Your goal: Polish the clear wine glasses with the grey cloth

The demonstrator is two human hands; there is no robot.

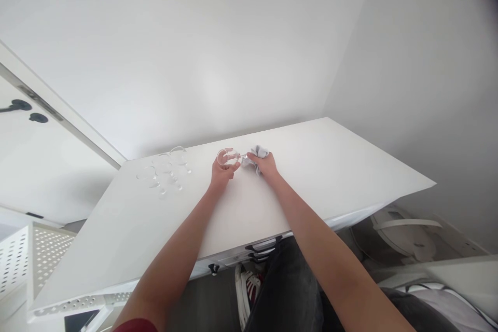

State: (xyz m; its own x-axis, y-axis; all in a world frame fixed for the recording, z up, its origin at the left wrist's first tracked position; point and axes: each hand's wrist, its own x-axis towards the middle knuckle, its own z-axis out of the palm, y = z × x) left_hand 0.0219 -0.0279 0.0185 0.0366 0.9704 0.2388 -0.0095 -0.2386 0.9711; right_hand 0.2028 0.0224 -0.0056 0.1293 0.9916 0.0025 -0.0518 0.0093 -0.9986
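My left hand (225,168) is closed around the bowl of a clear stemmed glass (232,156), which is tipped on its side with the rim to the left. In my right hand (265,162) is a crumpled pale grey cloth (257,153), pressed around the stem or foot end of the same glass. The cloth hides that end. To the left, several clear stemmed glasses (165,167) stand close together on the white cabinet top (330,166).
A white wall (218,52) rises behind the cabinet. At left are a door with a black handle (20,105) and a white perforated rack (50,249). Black drawer handles (264,244) line the front. Below right lies a pale round appliance (404,233).
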